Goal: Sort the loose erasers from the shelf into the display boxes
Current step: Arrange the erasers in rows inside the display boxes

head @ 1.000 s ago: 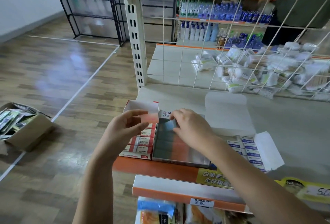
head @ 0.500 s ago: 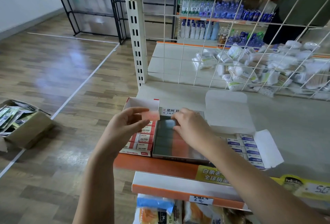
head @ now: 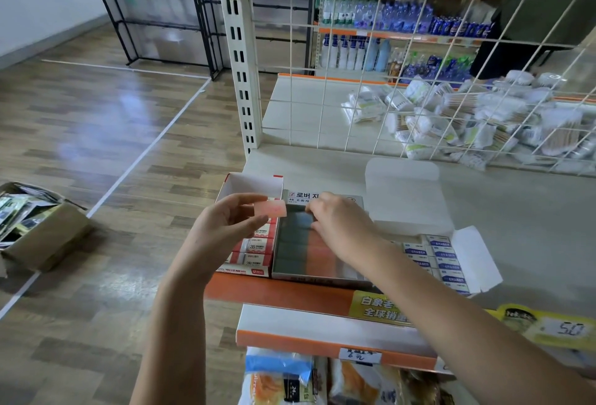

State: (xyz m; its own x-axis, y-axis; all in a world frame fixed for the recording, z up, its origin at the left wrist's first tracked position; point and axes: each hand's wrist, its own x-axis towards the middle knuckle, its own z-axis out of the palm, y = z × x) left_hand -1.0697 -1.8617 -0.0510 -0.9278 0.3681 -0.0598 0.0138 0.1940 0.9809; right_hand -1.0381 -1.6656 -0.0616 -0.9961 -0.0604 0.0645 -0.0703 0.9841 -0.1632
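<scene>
L hand [head: 225,227] pinches a pink eraser [head: 270,209], long axis running left-right, just beside the top-left corner of the middle display box [head: 309,253], while R hand [head: 338,227], fingers curled, grip unclear, works the dark erasers at that box's far end, nearer the slots.

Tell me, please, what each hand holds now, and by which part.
The left hand pinches a small pink rectangular eraser by its left end. The right hand rests fingertips in the grey display box; any hold there cannot be told.
</scene>
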